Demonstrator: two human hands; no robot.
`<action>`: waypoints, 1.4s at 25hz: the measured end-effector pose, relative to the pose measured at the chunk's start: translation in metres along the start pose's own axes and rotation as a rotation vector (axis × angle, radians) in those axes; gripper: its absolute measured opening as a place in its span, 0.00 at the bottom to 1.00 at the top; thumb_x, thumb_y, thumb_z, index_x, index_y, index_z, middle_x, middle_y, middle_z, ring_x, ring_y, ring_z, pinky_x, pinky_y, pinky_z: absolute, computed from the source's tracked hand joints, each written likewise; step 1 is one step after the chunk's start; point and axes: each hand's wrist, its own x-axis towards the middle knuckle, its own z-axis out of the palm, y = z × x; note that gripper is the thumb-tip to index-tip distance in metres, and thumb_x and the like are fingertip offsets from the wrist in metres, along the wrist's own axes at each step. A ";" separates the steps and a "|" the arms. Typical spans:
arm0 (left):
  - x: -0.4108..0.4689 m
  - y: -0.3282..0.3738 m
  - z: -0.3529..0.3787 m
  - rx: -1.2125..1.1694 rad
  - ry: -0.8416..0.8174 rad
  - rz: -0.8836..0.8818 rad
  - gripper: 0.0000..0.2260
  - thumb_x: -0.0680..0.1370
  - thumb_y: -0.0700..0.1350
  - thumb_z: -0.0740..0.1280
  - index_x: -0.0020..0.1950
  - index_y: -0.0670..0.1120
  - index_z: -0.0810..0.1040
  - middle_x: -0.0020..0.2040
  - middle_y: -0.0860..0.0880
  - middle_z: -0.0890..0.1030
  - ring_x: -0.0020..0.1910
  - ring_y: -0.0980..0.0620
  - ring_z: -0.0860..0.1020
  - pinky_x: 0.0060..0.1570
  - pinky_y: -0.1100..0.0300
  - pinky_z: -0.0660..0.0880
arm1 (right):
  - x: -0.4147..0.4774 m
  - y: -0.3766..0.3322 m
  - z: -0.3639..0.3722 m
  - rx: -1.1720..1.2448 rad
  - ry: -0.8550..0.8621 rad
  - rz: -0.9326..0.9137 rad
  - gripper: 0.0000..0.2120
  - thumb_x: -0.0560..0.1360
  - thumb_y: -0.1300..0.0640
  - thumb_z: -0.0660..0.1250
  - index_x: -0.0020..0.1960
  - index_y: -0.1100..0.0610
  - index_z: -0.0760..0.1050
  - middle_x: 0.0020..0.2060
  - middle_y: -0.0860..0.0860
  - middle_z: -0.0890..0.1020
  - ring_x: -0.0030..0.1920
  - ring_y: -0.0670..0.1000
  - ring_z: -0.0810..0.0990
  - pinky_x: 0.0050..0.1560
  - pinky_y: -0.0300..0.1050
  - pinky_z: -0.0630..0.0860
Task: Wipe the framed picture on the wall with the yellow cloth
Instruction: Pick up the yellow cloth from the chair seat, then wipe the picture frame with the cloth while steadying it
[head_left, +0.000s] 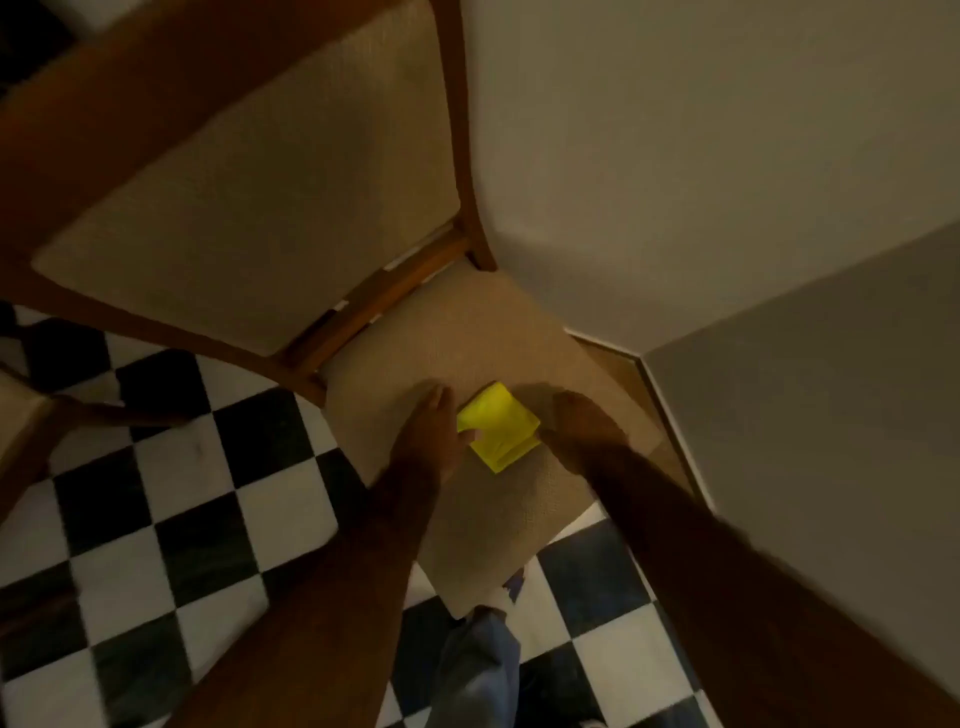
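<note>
Head cam looks steeply down at a wooden chair (363, 291) w/ beige padded seat (467, 332) and backrest, pushed into a wall corner. Yellow cloth (498, 426) lies folded into a rough square on the seat, approx. mid-seat, nothing else on the seat w/ it. No container in view; the seat is the only thing carrying anything.

Left hand (428, 431) is down at the cloth's left edge, palm down, fingers held together and pointing away from the person; thumb tip touches or overlaps the cloth's left corner. Not clear if it pinches the cloth or only rests on it, image too soft to say.

Right hand (579, 421) sits just beside the cloth's right edge, back of hand up, fingers curled under and hidden. Can't tell if it grips the cloth edge or just touches it. Both forearms bare, reaching fwd from the bottom of the frame.

Floor (171, 519) is black-and-white checker tile. Person's leg in blue jeans (478, 670) shows at bottom centre, close to the seat's front corner. Plain light wall (701, 156) fills the right side.
</note>
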 end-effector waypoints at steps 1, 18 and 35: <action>0.007 -0.002 0.007 0.016 -0.019 -0.007 0.34 0.82 0.55 0.62 0.81 0.39 0.53 0.83 0.41 0.54 0.82 0.43 0.53 0.78 0.50 0.55 | 0.010 0.001 0.010 0.053 -0.022 -0.004 0.34 0.80 0.49 0.66 0.81 0.60 0.58 0.79 0.59 0.64 0.79 0.59 0.63 0.77 0.51 0.61; 0.001 0.036 -0.002 -0.867 0.235 -0.030 0.07 0.77 0.39 0.71 0.52 0.44 0.76 0.46 0.43 0.81 0.46 0.47 0.78 0.46 0.59 0.75 | 0.006 0.006 -0.007 0.651 0.025 0.174 0.25 0.70 0.50 0.77 0.63 0.61 0.82 0.62 0.60 0.83 0.63 0.61 0.80 0.62 0.52 0.76; -0.188 0.286 -0.169 -0.940 0.482 0.538 0.09 0.77 0.43 0.71 0.58 0.49 0.80 0.50 0.46 0.83 0.48 0.46 0.81 0.51 0.48 0.80 | -0.304 0.039 -0.262 0.931 0.431 -0.083 0.12 0.67 0.57 0.82 0.35 0.55 0.78 0.35 0.55 0.79 0.41 0.54 0.79 0.50 0.52 0.81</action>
